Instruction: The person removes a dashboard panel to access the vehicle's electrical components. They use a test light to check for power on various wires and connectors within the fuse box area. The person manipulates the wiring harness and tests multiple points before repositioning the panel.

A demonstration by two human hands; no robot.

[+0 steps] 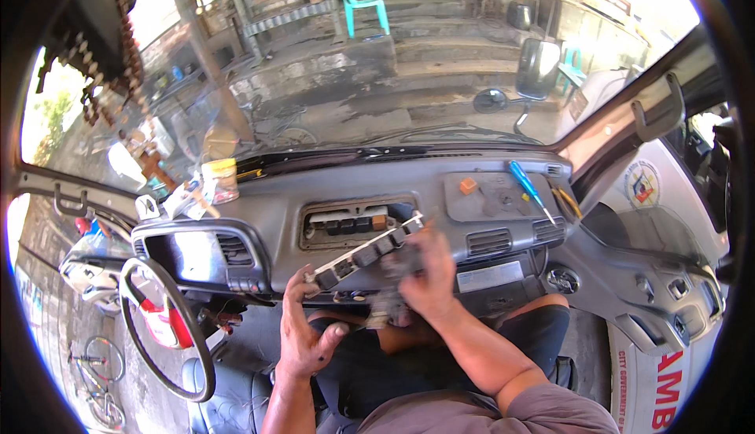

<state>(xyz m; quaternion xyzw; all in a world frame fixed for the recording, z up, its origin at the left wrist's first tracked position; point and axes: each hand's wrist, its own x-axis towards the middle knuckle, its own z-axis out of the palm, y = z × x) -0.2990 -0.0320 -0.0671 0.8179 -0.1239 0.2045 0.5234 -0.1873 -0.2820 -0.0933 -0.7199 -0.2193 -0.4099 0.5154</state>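
Observation:
My left hand (307,336) has its fingertips on the lower left end of a long strip (368,253) with a pale edge and a row of dark blocks, tilted up to the right. My right hand (429,281), blurred, is closed around the strip's right part and a blurred dark piece (387,304) hanging beneath it; exactly what it grips is unclear. Just behind them is a recessed opening (309,236) in the dashboard, holding a row of black blocks and a brown one (379,222).
The dashboard (275,194) bears an orange cube (468,185), a blue screwdriver (525,182), yellow-handled tools (572,202) and a tub (220,184). A steering wheel (208,359) is at left, my legs below, a door (653,308) at right, the windshield ahead.

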